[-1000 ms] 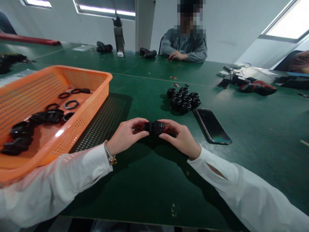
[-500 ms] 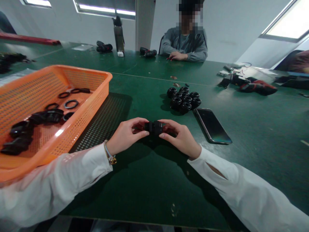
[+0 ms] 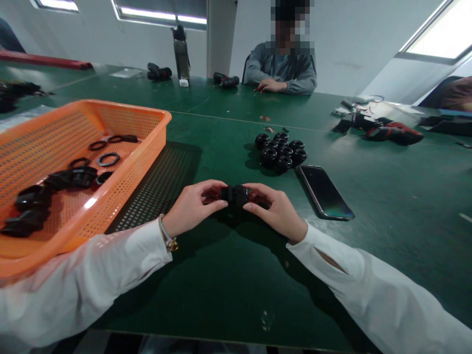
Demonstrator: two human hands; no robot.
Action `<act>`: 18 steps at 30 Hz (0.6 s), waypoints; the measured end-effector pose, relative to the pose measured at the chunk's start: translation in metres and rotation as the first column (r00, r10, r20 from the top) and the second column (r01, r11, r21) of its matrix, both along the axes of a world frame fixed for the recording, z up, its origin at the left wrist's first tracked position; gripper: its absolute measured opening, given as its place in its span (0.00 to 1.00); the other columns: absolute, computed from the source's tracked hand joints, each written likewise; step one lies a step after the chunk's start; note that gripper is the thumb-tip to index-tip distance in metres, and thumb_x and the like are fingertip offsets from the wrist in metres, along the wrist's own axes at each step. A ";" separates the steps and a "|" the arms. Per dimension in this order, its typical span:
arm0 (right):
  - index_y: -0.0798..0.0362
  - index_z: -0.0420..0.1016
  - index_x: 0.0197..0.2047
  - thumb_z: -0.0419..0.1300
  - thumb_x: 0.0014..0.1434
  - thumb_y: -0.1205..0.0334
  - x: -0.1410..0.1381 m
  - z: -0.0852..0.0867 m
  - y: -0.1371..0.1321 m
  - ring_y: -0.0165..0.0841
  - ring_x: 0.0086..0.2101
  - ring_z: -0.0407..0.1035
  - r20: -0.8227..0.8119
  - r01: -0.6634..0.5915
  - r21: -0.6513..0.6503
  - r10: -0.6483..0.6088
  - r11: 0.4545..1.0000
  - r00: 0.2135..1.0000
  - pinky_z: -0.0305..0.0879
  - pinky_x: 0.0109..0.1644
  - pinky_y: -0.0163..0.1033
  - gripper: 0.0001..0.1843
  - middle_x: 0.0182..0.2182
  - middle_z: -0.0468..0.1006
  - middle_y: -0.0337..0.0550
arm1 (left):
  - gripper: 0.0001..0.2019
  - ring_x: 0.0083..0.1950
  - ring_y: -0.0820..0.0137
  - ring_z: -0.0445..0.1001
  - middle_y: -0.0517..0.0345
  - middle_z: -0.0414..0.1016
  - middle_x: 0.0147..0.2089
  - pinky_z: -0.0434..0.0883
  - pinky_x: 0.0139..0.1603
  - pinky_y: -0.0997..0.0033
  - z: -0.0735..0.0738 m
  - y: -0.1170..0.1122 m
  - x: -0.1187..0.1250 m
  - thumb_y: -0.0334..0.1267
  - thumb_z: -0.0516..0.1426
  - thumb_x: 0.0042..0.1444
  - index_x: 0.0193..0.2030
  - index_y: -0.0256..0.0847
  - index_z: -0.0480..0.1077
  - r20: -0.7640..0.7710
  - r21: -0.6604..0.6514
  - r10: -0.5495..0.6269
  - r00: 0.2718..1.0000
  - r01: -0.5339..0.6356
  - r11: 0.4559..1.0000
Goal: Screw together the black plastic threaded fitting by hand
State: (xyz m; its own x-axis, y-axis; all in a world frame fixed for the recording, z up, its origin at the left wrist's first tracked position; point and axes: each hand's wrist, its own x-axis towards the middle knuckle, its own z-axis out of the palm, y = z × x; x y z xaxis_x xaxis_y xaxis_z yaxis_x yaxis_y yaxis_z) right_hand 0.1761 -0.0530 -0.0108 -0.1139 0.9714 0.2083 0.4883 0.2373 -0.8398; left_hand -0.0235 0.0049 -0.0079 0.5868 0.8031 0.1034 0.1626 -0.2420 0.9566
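Observation:
Between my two hands, a little above or on the green table, lies a black cable gland (image 3: 235,195) on its side. My left hand (image 3: 197,204) pinches its left end between thumb and fingers. Its right, ribbed end is gripped by the thumb and fingertips of my right hand (image 3: 273,206). Beyond my right hand several similar black glands (image 3: 282,151) stand in a cluster. The orange basket (image 3: 147,132) to the left holds black ring nuts (image 3: 108,159) and several larger black fittings (image 3: 33,197).
A phone (image 3: 326,192) lies to the right of the cluster. Across the table (image 3: 221,285) a person in grey (image 3: 280,69) sits with hands on the surface. A bottle (image 3: 181,56), power tools (image 3: 226,80) and a red-and-black tool (image 3: 394,132) stand or lie farther back.
Both hands stay in place around the cable gland. Its right end looks slightly turned between my fingers; nothing else has visibly moved.

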 end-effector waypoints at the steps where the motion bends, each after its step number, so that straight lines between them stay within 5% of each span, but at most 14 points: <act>1: 0.53 0.72 0.46 0.61 0.52 0.58 0.000 0.000 0.000 0.33 0.31 0.74 0.004 0.001 0.000 -0.001 1.000 1.000 0.71 0.38 0.40 0.18 0.29 0.79 0.40 | 0.18 0.39 0.66 0.76 0.53 0.76 0.37 0.74 0.42 0.64 0.000 0.000 0.000 0.40 0.60 0.45 0.43 0.34 0.69 -0.002 0.001 -0.001 1.000 0.001 1.000; 18: 0.54 0.71 0.46 0.60 0.53 0.57 0.000 -0.001 0.001 0.35 0.32 0.74 0.038 0.003 -0.020 -0.002 1.000 0.999 0.71 0.38 0.42 0.17 0.30 0.79 0.42 | 0.17 0.40 0.65 0.76 0.52 0.77 0.38 0.74 0.44 0.63 -0.001 0.000 0.000 0.38 0.60 0.45 0.43 0.35 0.69 -0.005 -0.003 -0.001 1.000 0.001 1.000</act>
State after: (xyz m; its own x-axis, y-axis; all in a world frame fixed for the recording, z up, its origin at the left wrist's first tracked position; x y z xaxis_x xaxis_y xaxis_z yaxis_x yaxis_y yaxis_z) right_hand 0.1758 -0.0523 -0.0120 -0.1191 0.9757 0.1840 0.5205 0.2192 -0.8253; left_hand -0.0233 0.0049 -0.0086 0.5882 0.8027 0.0982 0.1667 -0.2392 0.9566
